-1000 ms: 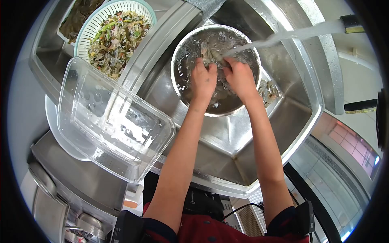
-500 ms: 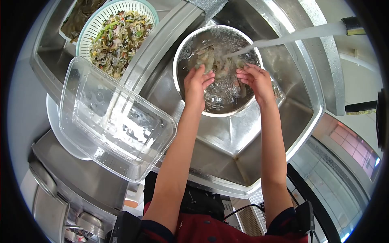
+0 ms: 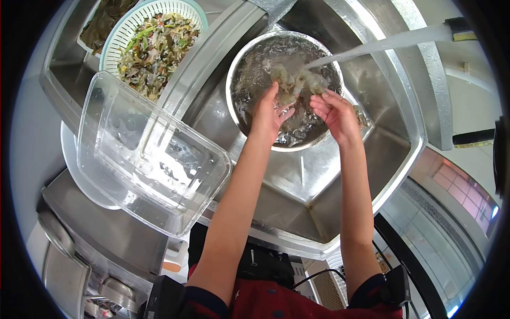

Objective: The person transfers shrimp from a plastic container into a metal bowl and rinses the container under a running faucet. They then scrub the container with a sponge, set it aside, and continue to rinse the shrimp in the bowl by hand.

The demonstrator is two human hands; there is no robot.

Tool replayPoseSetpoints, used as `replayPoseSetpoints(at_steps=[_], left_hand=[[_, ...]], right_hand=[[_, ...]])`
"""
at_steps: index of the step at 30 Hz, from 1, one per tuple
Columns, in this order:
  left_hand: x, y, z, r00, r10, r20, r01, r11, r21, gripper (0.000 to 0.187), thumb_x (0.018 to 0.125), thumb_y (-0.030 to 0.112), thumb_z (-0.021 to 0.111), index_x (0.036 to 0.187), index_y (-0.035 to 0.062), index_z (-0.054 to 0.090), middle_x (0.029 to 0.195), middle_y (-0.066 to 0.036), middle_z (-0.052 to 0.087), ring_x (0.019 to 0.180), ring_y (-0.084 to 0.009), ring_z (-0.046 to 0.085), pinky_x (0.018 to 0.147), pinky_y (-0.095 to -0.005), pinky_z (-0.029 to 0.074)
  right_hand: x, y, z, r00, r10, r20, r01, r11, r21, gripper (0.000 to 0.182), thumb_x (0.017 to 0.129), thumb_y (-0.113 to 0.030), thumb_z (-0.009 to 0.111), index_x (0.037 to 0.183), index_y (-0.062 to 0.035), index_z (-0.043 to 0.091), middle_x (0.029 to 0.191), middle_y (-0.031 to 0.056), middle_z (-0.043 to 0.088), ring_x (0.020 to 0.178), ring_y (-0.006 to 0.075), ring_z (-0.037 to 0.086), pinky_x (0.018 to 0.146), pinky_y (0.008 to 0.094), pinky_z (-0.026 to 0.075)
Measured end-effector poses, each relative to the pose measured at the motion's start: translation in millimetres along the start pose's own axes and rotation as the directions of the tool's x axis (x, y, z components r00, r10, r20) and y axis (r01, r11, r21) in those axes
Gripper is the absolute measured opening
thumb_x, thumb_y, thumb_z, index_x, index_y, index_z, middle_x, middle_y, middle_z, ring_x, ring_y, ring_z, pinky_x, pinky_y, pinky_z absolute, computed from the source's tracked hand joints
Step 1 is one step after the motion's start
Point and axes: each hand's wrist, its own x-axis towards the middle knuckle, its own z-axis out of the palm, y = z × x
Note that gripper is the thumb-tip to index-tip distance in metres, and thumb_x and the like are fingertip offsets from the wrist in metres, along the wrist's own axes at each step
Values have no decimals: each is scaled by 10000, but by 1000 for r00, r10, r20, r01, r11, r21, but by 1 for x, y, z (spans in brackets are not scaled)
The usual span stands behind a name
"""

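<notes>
In the head view, a person's two bare hands are over a round metal bowl [image 3: 228, 91], which sits in a steel sink [image 3: 340, 204]; the bowl holds churning water, and in it, toward the middle, lies a loose cluster of greyish-green shrimp [image 3: 289, 82]; the two hands are apart from each other, with shrimp in front of and between them. The left hand [image 3: 272, 115] is inside the near left part of the rim; its thumb points up beside the shrimp and stands well away from the fingers, which are spread, palm turned inward. The right hand [image 3: 338, 114] is at the right side of the bowl; its fingers curl toward the shrimp, the tips touching or just beside the nearest ones; whether they pinch one, one cannot tell. A stream of water [image 3: 382, 43] runs from a dark nozzle [image 3: 460, 29] at the upper right and lands among the shrimp; a few more pale pieces [image 3: 363, 118] show in the sink, beside the bowl. To the left, a clear plastic container [image 3: 154, 159] rests tilted; above it, a pale green colander [image 3: 110, 49] holds mixed food scraps [image 3: 154, 56].
</notes>
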Motion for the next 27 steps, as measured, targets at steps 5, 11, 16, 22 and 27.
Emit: replayPoseSetpoints(at_steps=[5, 11, 16, 22, 27], left_hand=[[12, 4, 4, 996, -4, 94, 10, 998, -67, 339, 739, 274, 569, 1018, 103, 483, 938, -22, 543, 846, -167, 515, 796, -352, 373], [8, 12, 4, 993, 80, 91, -93, 985, 148, 269, 731, 248, 573, 952, 105, 520, 924, -14, 559, 848, -132, 527, 748, -335, 403], [2, 11, 5, 992, 76, 105, -92, 982, 164, 283, 729, 265, 574, 943, 87, 518, 879, -36, 562, 754, -133, 547, 649, -289, 446], [8, 11, 2, 995, 14, 101, -15, 1000, 2, 289, 752, 272, 548, 964, 81, 496, 849, -44, 564, 672, -141, 545, 590, -249, 444], [20, 16, 26, 999, 35, -17, -36, 997, -69, 276, 776, 248, 544, 981, 78, 473, 829, -39, 546, 629, -141, 519, 514, -205, 427]], right_hand=[[-1, 4, -1, 992, -18, 123, 34, 991, -133, 291, 759, -72, 501, 1023, 38, 448, 876, 165, 579, 793, 199, 581, 692, 255, 454], [1, -5, 12, 980, -147, 137, 200, 794, -575, 241, 745, -120, 563, 944, 12, 534, 764, 20, 564, 677, 74, 494, 635, 195, 386], [11, -4, 18, 975, -122, 186, 205, 816, -540, 155, 745, -106, 572, 842, 16, 577, 702, 9, 563, 636, 53, 481, 578, 179, 374], [15, -3, 27, 978, -127, 165, 194, 843, -502, 134, 760, -91, 550, 831, 19, 578, 715, 27, 574, 644, 62, 493, 594, 185, 378], [30, -9, 30, 983, -121, 135, 160, 932, -325, 144, 763, -95, 541, 845, 20, 570, 757, 41, 572, 667, 89, 517, 619, 200, 405]])
